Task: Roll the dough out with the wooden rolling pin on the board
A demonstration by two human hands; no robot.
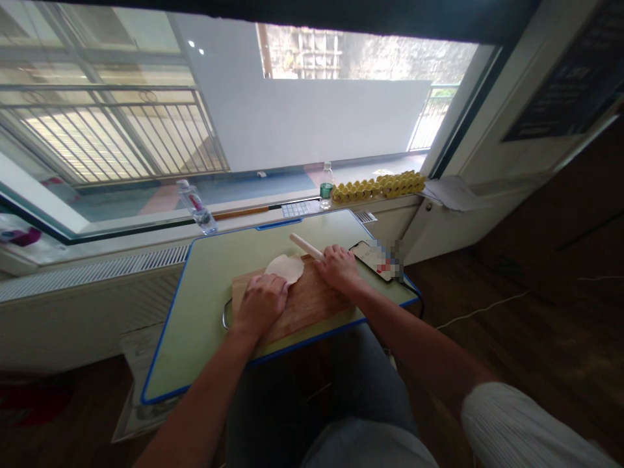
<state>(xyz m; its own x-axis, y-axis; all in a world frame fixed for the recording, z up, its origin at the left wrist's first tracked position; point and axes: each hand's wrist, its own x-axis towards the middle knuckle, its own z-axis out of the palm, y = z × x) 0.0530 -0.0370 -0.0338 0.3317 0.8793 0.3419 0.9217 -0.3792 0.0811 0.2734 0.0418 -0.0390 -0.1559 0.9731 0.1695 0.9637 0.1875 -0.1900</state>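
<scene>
1. Dough sheet, thin, pale and roughly round (285,266), lying on the far left part of a rectangular, light-brown wooden board (312,302), with near edge beneath the left hand (264,300).
2. Left hand, with bent fingers over that near edge, presumably to steady the sheet; cannot tell whether pinching it or merely resting on it, with fingertips partly hidden.
3. Right hand (337,265), with fingers wrapped around the near end of a slim, pale, rod-shaped rolling pin (304,246); pin angled away past the board's far edge, just beside the sheet, probably to leave the dough uncovered.
4. Board, set slantwise near the front edge of a pale green, blue-rimmed tabletop (207,276), apparently for easy reach by both hands.
5. Black-framed smartphone (369,259), lying screen-up beside the right hand, off the board, perhaps to stay visible yet out of the way.
</scene>
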